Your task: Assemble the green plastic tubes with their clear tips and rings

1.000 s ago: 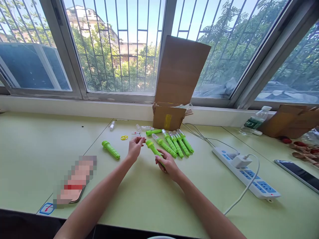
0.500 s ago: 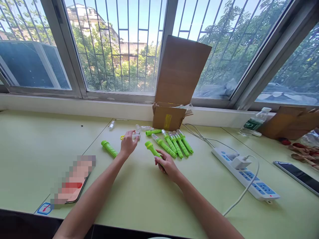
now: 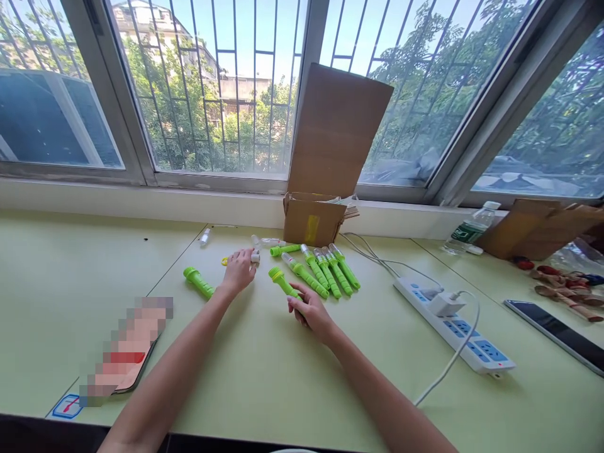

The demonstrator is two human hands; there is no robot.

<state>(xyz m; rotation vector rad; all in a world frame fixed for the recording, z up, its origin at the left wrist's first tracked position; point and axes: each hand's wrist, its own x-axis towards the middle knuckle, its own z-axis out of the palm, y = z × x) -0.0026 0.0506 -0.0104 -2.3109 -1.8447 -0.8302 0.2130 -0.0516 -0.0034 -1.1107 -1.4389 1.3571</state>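
Note:
My right hand (image 3: pixel 310 306) is closed around the lower end of a green plastic tube (image 3: pixel 282 281), whose wider ribbed head has a yellow ring and points up and left. My left hand (image 3: pixel 240 272) reaches down to the tabletop with curled fingers on a small clear plastic cap (image 3: pixel 255 257); part of the cap shows past the fingertips. Beside those fingers a yellow ring-shaped piece (image 3: pixel 224 261) is partly covered. Another green tube (image 3: pixel 199 282) lies left of my left hand. To the right, several green tubes with clear tops (image 3: pixel 325 272) lie in a slanted row.
An opened cardboard box (image 3: pixel 309 220) stands by the window behind the tubes. A loose clear cap (image 3: pixel 204 237) lies at the back left. A phone (image 3: pixel 136 358) is at the front left. On the right are a power strip (image 3: pixel 453 324), its cables, a bottle (image 3: pixel 472 229) and another phone (image 3: pixel 554 333).
The view has turned slightly, so everything sits a little further left. My left fingers have lowered a little over the small clear parts. My right hand keeps its hold on the green tube.

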